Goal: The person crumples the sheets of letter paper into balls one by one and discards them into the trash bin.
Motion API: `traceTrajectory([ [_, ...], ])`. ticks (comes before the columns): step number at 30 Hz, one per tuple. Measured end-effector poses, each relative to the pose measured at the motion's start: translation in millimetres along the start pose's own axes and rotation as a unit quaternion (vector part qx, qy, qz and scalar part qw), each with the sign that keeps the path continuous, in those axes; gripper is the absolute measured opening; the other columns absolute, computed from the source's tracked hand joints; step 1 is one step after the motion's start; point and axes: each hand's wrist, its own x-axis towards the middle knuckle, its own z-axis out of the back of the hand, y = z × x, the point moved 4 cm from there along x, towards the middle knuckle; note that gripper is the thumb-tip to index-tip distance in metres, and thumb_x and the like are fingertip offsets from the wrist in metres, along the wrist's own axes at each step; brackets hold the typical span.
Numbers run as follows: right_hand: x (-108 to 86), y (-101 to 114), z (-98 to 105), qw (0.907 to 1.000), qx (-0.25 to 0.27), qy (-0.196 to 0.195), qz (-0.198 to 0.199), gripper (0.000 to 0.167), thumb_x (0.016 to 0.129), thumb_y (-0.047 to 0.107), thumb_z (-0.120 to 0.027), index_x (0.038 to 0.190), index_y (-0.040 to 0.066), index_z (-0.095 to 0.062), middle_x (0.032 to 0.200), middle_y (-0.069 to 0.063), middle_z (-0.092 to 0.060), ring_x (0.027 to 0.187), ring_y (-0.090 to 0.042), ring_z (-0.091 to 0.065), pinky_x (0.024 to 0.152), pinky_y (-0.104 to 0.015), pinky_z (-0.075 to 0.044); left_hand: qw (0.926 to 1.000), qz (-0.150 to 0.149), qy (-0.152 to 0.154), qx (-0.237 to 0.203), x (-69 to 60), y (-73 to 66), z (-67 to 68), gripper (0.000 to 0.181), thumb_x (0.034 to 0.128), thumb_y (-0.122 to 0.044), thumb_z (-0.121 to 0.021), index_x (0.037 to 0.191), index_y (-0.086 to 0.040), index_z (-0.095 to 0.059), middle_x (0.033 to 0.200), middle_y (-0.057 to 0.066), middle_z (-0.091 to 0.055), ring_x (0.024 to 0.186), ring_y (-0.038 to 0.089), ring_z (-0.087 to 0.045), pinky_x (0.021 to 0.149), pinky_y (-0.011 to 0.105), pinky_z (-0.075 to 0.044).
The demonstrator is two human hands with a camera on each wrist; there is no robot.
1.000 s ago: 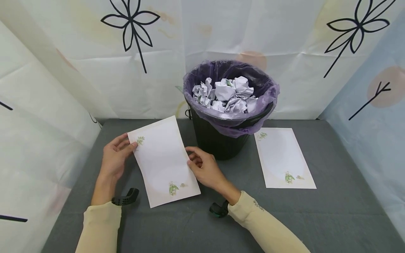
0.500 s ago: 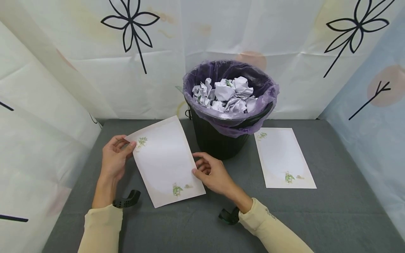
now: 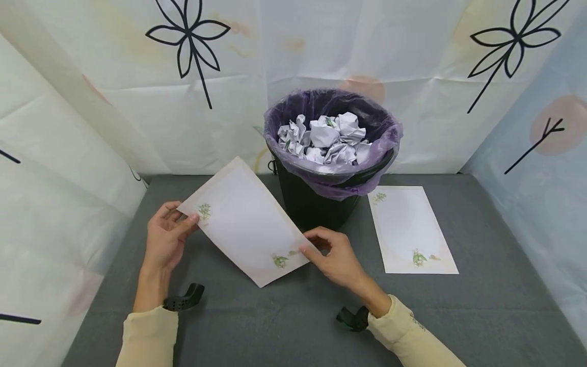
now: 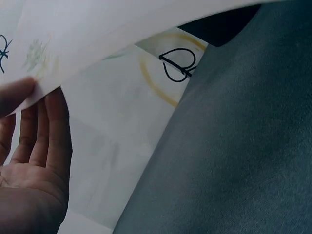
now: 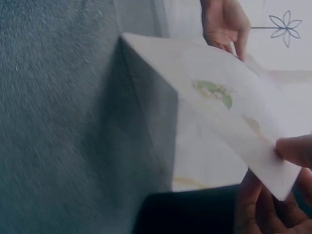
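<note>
A sheet of paper (image 3: pixel 243 219) with small green plant prints is held up at a slant above the grey table. My left hand (image 3: pixel 166 237) pinches its left corner, thumb on the printed face and fingers behind, as the left wrist view shows. At the lower right corner my right hand (image 3: pixel 337 260) pinches the paper between thumb and fingers; the right wrist view has this corner close up, with the thumb (image 5: pixel 295 150) on top. A second, matching sheet (image 3: pixel 408 229) lies flat on the table at the right.
Behind the hands stands a black bin (image 3: pixel 312 201) lined with a purple bag (image 3: pixel 385 148), holding several crumpled paper balls (image 3: pixel 325 133). The grey table (image 3: pixel 275 326) is bounded by patterned cloth walls (image 3: pixel 114 127) at the back and both sides.
My right hand has moved right and slightly down, from the sheet's right edge to its lower right corner. The sheet has turned counterclockwise; my left hand stays at its left corner.
</note>
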Motion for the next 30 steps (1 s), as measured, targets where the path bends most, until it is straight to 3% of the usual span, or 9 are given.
traceTrajectory([
  [3,-2.7,9,13,0.9989,0.018,-0.027,0.034,0.016,0.090,-0.004,-0.073,0.106,0.001,-0.074,0.096,-0.010,-0.069,0.088,-0.022,-0.068,0.079,-0.028,-0.058,0.9979,-0.021,0.058,0.019,-3.0,-2.3,-4.3,0.034,0.0864,0.029,-0.057,0.109,0.004,-0.063,0.102,0.009,-0.070,0.085,0.018,-0.072,0.073,0.029,-0.060],
  [6,-5.0,18,25,0.9964,0.024,-0.049,0.065,0.018,0.089,-0.009,-0.071,0.105,0.000,-0.074,0.095,-0.011,-0.068,0.089,-0.023,-0.067,0.083,-0.027,-0.057,0.9919,-0.032,0.101,0.070,-5.2,-3.8,-10.0,0.030,0.0869,0.027,-0.060,0.112,0.011,-0.064,0.102,0.008,-0.071,0.086,0.017,-0.072,0.075,0.028,-0.059],
  [11,-8.0,30,40,0.9894,0.031,-0.087,0.112,0.022,0.087,-0.015,-0.069,0.106,-0.005,-0.073,0.097,-0.014,-0.067,0.091,-0.020,-0.065,0.087,-0.026,-0.056,0.9811,-0.028,0.129,0.141,-6.9,-2.8,-19.3,0.021,0.0887,0.021,-0.064,0.109,0.015,-0.065,0.100,0.007,-0.074,0.081,0.017,-0.072,0.077,0.029,-0.059],
  [16,-13.0,33,51,0.9785,0.067,-0.123,0.151,0.021,0.087,-0.016,-0.068,0.107,-0.011,-0.070,0.100,-0.015,-0.070,0.092,-0.019,-0.067,0.084,-0.026,-0.056,0.9803,-0.033,0.153,0.121,-9.2,-2.3,-27.8,0.019,0.0891,0.022,-0.062,0.107,0.016,-0.066,0.098,0.009,-0.075,0.079,0.019,-0.074,0.077,0.031,-0.060],
  [19,-16.3,31,57,0.9763,0.071,-0.137,0.152,0.022,0.086,-0.015,-0.069,0.108,-0.013,-0.069,0.100,-0.008,-0.073,0.076,-0.012,-0.067,0.062,-0.019,-0.052,0.9792,-0.036,0.171,0.104,-10.8,-2.8,-33.9,0.020,0.0896,0.022,-0.061,0.107,0.015,-0.067,0.099,0.009,-0.075,0.079,0.021,-0.074,0.077,0.033,-0.060],
  [21,-17.8,30,62,0.9775,0.065,-0.140,0.144,0.022,0.086,-0.016,-0.068,0.108,-0.013,-0.069,0.098,-0.004,-0.074,0.061,-0.006,-0.061,0.046,-0.019,-0.042,0.9777,-0.036,0.181,0.101,-11.7,-3.1,-37.9,0.021,0.0898,0.022,-0.061,0.108,0.014,-0.067,0.100,0.010,-0.075,0.079,0.022,-0.074,0.078,0.034,-0.060],
  [23,-19.1,30,66,0.9796,0.045,-0.146,0.130,0.022,0.086,-0.017,-0.067,0.107,-0.012,-0.069,0.094,0.001,-0.075,0.051,-0.002,-0.054,0.039,-0.023,-0.033,0.9759,-0.033,0.189,0.103,-12.1,-3.8,-41.2,0.021,0.0897,0.021,-0.062,0.109,0.014,-0.067,0.102,0.010,-0.074,0.081,0.022,-0.074,0.079,0.035,-0.060],
  [27,-20.1,34,75,0.9775,0.031,-0.169,0.123,0.021,0.083,-0.021,-0.066,0.103,-0.014,-0.069,0.084,0.002,-0.074,0.049,-0.002,-0.054,0.041,-0.022,-0.037,0.9685,-0.032,0.225,0.102,-13.5,-7.2,-47.1,0.025,0.0910,0.019,-0.062,0.113,0.009,-0.069,0.106,0.009,-0.074,0.089,0.020,-0.072,0.080,0.034,-0.060],
  [30,-20.6,39,83,0.9721,0.024,-0.194,0.130,0.022,0.081,-0.023,-0.067,0.101,-0.015,-0.069,0.078,0.002,-0.073,0.050,-0.001,-0.055,0.044,-0.018,-0.040,0.9597,-0.041,0.271,0.063,-14.9,-12.2,-53.2,0.025,0.0973,0.008,-0.062,0.119,0.001,-0.070,0.112,0.007,-0.073,0.099,0.018,-0.069,0.083,0.031,-0.058],
])
